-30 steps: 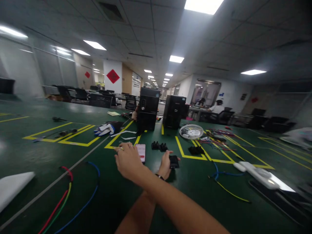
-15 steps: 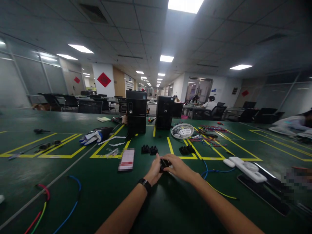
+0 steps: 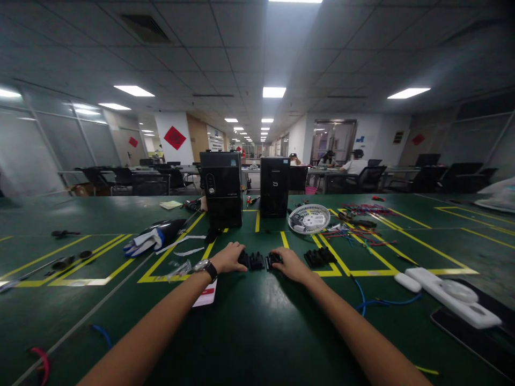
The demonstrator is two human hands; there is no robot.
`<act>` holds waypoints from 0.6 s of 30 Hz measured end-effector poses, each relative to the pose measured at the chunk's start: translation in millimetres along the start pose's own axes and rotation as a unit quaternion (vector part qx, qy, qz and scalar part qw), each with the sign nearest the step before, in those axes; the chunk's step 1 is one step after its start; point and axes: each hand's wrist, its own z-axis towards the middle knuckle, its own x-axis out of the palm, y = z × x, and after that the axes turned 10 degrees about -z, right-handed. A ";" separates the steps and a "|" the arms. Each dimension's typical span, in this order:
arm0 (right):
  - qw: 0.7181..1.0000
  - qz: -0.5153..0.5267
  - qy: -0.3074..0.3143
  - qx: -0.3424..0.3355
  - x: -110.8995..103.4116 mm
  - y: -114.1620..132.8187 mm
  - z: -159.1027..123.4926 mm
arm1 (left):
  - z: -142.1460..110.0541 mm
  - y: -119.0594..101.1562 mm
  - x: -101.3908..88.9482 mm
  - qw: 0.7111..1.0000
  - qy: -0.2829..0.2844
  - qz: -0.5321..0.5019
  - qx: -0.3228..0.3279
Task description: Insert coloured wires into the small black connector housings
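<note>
Three small black ridged blocks stand in a row on the green table, between my hands. My left hand (image 3: 230, 258), with a watch on its wrist, has its fingers closed around the leftmost black block (image 3: 243, 258), partly hidden by them. A middle black block (image 3: 256, 261) stands untouched beside it. My right hand (image 3: 288, 264) grips another black block (image 3: 274, 259) at the row's right end, resting low at the table, a small gap from the middle one. Further right lies a group of similar black blocks (image 3: 320, 257).
Two black computer towers (image 3: 274, 187) stand behind. A white basket (image 3: 309, 220) and tangled wires (image 3: 362, 230) are at right, near a white power strip (image 3: 453, 297). A glove (image 3: 147, 242) lies left, and a pink-white card (image 3: 206, 295) sits beneath my left forearm.
My hands have moved apart. The left one let go of the shared black block and took hold of the leftmost one; the right one brought its block down to the row. The view has shifted.
</note>
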 end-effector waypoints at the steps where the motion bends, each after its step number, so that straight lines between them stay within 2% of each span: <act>1: 1.000 0.004 0.003 0.001 1.7 -1.0 2.1 | 3.5 1.9 4.5 1.000 0.020 0.007 -0.006; 4: 1.000 0.009 0.012 0.001 4.4 -4.1 5.0 | 9.7 5.2 13.1 0.997 0.070 0.029 -0.014; 7: 1.000 0.011 0.017 -0.009 5.4 -6.1 5.8 | 10.3 5.6 15.3 0.995 0.092 0.046 -0.016; 18: 1.000 0.000 -0.005 -0.021 12.7 -8.1 6.7 | 9.6 -1.8 22.1 0.995 0.094 0.032 0.002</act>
